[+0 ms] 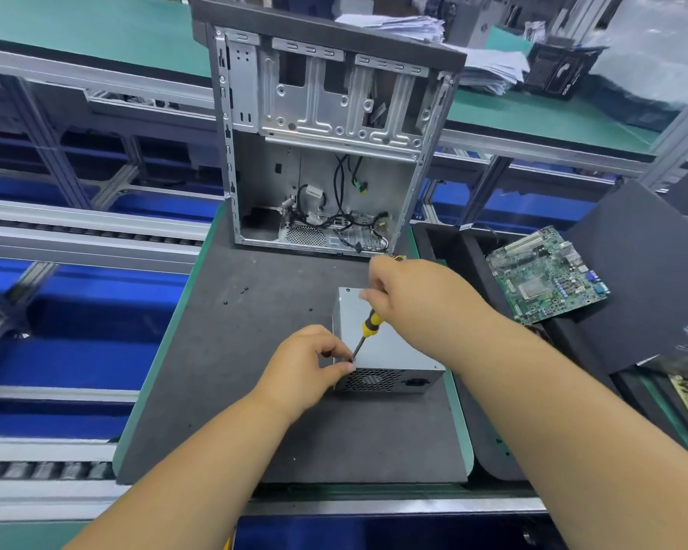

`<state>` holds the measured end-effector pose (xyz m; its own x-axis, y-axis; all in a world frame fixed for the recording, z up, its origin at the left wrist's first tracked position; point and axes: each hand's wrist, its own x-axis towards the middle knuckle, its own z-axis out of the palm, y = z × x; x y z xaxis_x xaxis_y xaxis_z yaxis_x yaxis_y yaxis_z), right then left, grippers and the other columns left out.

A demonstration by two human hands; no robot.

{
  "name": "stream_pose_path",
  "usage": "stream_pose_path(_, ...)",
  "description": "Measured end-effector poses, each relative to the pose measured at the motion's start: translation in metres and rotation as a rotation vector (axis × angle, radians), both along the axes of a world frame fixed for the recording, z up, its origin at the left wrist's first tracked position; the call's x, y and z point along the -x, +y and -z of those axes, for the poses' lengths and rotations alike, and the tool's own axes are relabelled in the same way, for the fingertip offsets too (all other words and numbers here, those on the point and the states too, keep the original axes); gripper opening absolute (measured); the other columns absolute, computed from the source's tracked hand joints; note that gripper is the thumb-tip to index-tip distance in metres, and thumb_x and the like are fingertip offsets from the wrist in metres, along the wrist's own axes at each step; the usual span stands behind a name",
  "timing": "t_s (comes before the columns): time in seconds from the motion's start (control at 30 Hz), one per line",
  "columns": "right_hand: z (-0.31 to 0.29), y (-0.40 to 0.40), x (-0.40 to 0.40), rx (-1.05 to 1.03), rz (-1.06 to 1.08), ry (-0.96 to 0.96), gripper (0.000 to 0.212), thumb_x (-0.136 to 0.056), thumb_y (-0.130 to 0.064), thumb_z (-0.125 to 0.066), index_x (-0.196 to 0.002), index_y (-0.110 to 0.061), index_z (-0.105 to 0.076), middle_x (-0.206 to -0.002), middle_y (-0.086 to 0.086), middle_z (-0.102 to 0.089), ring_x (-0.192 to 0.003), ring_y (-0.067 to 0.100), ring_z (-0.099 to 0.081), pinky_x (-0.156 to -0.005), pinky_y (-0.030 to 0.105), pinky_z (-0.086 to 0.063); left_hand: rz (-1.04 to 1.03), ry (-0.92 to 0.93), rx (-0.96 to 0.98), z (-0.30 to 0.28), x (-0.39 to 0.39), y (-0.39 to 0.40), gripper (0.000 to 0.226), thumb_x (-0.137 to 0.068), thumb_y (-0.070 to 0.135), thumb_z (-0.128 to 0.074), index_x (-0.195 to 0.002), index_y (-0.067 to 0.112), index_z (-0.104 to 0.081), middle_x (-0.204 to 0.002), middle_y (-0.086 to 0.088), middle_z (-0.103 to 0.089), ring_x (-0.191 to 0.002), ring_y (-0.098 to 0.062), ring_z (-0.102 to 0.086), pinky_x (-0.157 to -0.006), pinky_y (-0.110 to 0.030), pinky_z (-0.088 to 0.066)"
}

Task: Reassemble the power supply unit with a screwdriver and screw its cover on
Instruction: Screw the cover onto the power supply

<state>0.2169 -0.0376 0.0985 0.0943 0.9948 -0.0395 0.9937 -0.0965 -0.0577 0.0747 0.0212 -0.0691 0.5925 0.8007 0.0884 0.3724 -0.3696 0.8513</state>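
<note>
The grey power supply unit (pixel 390 347) lies on the dark mat, its fan grille facing me and its plain cover on top. My right hand (pixel 418 295) grips the top of a yellow-and-black screwdriver (pixel 368 325). The screwdriver leans down to the cover's near left corner. My left hand (pixel 308 363) pinches at that corner, fingertips around the screwdriver's tip, with the thumb on the grille edge. The screw itself is hidden by my fingers.
An open, empty computer case (pixel 322 152) stands upright behind the unit with loose cables inside. A few small black screws (pixel 243 289) lie on the mat (pixel 231 351) to the left. A green motherboard (pixel 545 275) rests on black foam at the right. Conveyor rails run on the left.
</note>
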Motion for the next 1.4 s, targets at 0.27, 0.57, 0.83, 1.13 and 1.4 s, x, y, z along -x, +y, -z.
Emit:
stream_pose_path(0.27,0.0,-0.004,0.002,0.032,-0.046,0.148,0.01,-0.097,-0.025,-0.051,-0.098,-0.021,-0.042,-0.103,-0.002,-0.049,-0.074,0.016,-0.046,-0.058,0.033,-0.03,-0.004,-0.004,0.028,0.002,-0.001,0.0,0.012,-0.077,0.025,-0.081,-0.078,0.033,-0.072,-0.086,0.013,-0.061,-0.088,-0.002,-0.056,-0.073,-0.013,-0.038)
stream_pose_path(0.57,-0.001,-0.006,0.003,0.044,-0.002,0.238,0.023,-0.095,-0.018,-0.049,-0.115,-0.021,-0.039,-0.104,-0.002,-0.047,-0.084,0.023,-0.054,-0.067,0.037,-0.041,-0.001,-0.011,0.044,0.002,0.0,0.0,0.011,-0.077,0.025,-0.08,-0.077,0.032,-0.071,-0.087,0.012,-0.061,-0.087,-0.001,-0.055,-0.072,-0.011,-0.037)
stream_pose_path(0.83,0.011,-0.004,0.01,-0.018,0.053,0.071,0.032,-0.098,-0.036,-0.044,-0.125,-0.021,-0.039,-0.092,0.0,-0.049,-0.071,0.019,-0.046,-0.052,0.033,-0.03,0.001,-0.019,0.061,0.0,0.001,-0.001,0.011,-0.078,0.025,-0.081,-0.077,0.032,-0.071,-0.088,0.01,-0.06,-0.087,-0.001,-0.054,-0.071,-0.011,-0.038)
stream_pose_path(1.13,0.015,0.0,0.011,-0.093,0.12,-0.226,0.024,-0.103,-0.041,-0.035,-0.105,-0.019,-0.041,-0.07,-0.003,-0.04,-0.068,0.026,-0.047,-0.052,0.032,-0.029,0.013,-0.013,0.061,-0.002,0.0,0.002,0.012,-0.076,0.025,-0.081,-0.076,0.032,-0.072,-0.086,0.009,-0.061,-0.085,0.0,-0.054,-0.069,-0.009,-0.035)
stream_pose_path(1.4,0.009,0.0,0.013,-0.064,0.165,-0.208,0.033,-0.099,-0.051,-0.043,-0.1,-0.018,-0.042,-0.074,-0.002,-0.05,-0.071,0.025,-0.052,-0.052,0.03,-0.032,-0.001,-0.027,0.076,0.002,0.0,0.001,0.013,-0.077,0.025,-0.081,-0.076,0.032,-0.071,-0.086,0.009,-0.061,-0.085,-0.001,-0.054,-0.068,-0.007,-0.034)
